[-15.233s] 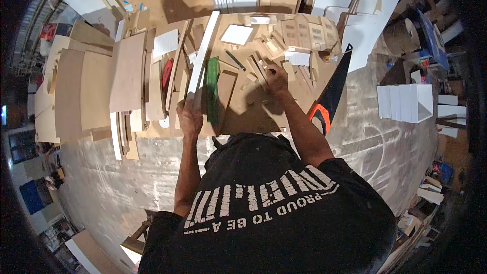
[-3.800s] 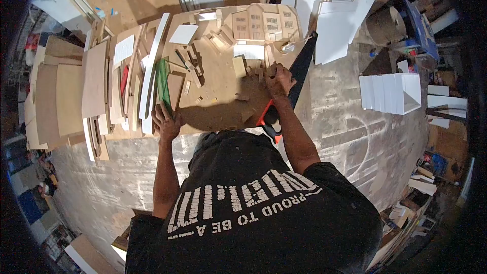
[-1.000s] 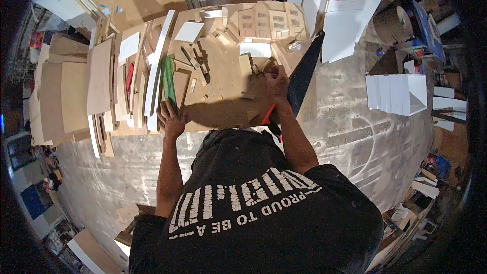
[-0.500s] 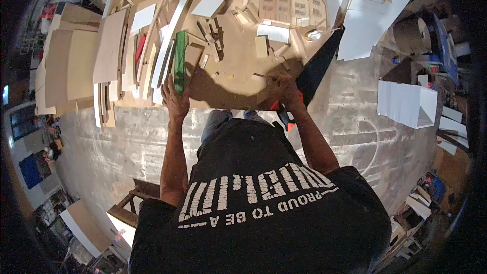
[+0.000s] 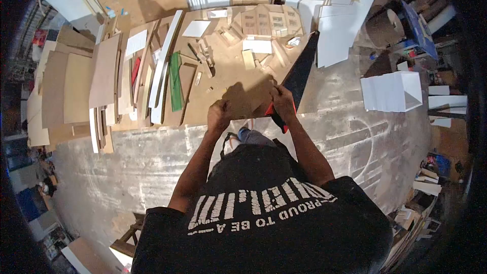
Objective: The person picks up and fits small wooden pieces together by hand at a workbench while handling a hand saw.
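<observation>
My left hand (image 5: 219, 115) is closed at the front edge of the workbench (image 5: 243, 99); what it holds, if anything, is hidden. My right hand (image 5: 283, 102) is closed too, its fingers curled by the wide end of a black-bladed handsaw (image 5: 300, 73) with red and black at its handle. Whether the right fingers grip something small I cannot make out. Left of my hands a green strip (image 5: 176, 81) lies on the bench beside a brown board (image 5: 186, 89). Small wooden pieces (image 5: 204, 53) lie farther back.
Long white strips (image 5: 165, 71) and stacked boards (image 5: 105, 71) fill the left side. A wooden panel with window cut-outs (image 5: 269, 20) lies at the back. White sheets (image 5: 335, 35) lean at right. A white box (image 5: 390, 91) stands on the floor.
My left hand has let go of the green strip and moved right, nearer to my right hand. The right hand has stayed by the handsaw. My view has shifted somewhat.
</observation>
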{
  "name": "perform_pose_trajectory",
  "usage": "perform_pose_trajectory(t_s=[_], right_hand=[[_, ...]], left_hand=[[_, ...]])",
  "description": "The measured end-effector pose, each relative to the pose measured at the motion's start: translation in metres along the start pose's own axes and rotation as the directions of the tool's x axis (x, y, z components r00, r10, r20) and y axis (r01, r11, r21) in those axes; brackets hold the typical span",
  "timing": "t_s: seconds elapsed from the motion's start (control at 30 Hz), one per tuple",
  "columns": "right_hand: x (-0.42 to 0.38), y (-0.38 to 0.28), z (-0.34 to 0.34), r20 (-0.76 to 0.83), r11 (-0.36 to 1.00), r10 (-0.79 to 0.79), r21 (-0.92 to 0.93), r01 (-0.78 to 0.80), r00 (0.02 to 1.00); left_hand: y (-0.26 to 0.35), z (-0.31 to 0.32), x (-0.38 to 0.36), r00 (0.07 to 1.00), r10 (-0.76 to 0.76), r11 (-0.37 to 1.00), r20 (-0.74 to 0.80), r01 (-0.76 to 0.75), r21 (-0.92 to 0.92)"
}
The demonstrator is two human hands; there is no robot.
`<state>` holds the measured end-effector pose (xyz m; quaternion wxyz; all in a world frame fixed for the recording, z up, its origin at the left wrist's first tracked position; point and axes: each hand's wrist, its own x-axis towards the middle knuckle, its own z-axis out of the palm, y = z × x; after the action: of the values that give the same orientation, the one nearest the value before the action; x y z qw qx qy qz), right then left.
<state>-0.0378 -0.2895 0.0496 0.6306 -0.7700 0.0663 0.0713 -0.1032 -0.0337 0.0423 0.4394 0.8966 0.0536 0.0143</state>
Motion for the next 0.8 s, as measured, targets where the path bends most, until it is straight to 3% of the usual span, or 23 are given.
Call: perform_pose_trajectory(t_s=[0.07, 0.1, 0.17, 0.3, 0.33, 0.43, 0.47, 0.57, 0.63, 0.7, 0.77, 0.8], right_hand=[[-0.003, 0.030, -0.020, -0.027, 0.987, 0.032, -0.156, -0.035, 0.999], [-0.012, 0.030, -0.028, -0.030, 0.986, 0.072, -0.147, -0.076, 0.997], [-0.020, 0.020, -0.040, -0.042, 0.985, 0.129, -0.108, -0.132, 0.991], [-0.009, 0.028, -0.063, -0.120, 0.973, -0.118, -0.213, 0.091, 0.986], [-0.006, 0.018, -0.068, -0.158, 0.985, -0.124, -0.139, 0.102, 0.980], [0.025, 0.025, -0.094, -0.203, 0.961, -0.146, -0.261, 0.090, 0.968], [0.036, 0.030, -0.099, -0.246, 0.970, -0.166, -0.214, 0.114, 0.955], [0.070, 0.034, -0.121, -0.157, 0.963, -0.094, -0.264, 0.050, 0.983], [0.091, 0.022, -0.127, -0.130, 0.941, -0.162, -0.319, 0.114, 0.978], [0.115, 0.030, -0.132, -0.096, 0.917, -0.240, -0.348, 0.193, 0.966], [0.139, 0.040, -0.134, 0.009, 0.933, -0.251, -0.265, 0.245, 0.968], [0.150, 0.044, -0.133, 0.062, 0.938, -0.261, -0.221, 0.268, 0.963]], left_hand=[[0.002, 0.021, 0.028, 0.992, 0.118, 0.988, 0.048, -0.122, 0.099], [0.003, 0.033, 0.035, 0.983, 0.166, 0.974, 0.075, -0.175, 0.146], [0.031, 0.044, 0.051, 0.991, 0.111, 0.984, 0.073, -0.120, 0.129], [0.060, 0.080, 0.099, 0.980, 0.199, 0.957, 0.020, -0.198, 0.211], [0.063, 0.088, 0.111, 0.978, 0.206, 0.948, 0.018, -0.204, 0.243], [0.070, 0.116, 0.146, 0.980, 0.197, 0.923, 0.029, -0.195, 0.333], [0.071, 0.124, 0.155, 0.984, 0.174, 0.917, 0.041, -0.177, 0.357], [0.089, 0.130, 0.161, 0.990, 0.126, 0.943, 0.069, -0.141, 0.301], [0.099, 0.134, 0.164, 0.991, 0.124, 0.951, 0.057, -0.135, 0.279], [0.099, 0.146, 0.172, 0.999, 0.015, 0.944, 0.030, -0.024, 0.329], [0.074, 0.162, 0.177, 1.000, -0.023, 0.931, -0.001, 0.022, 0.363], [0.077, 0.160, 0.174, 1.000, -0.026, 0.971, -0.018, 0.029, 0.237]])
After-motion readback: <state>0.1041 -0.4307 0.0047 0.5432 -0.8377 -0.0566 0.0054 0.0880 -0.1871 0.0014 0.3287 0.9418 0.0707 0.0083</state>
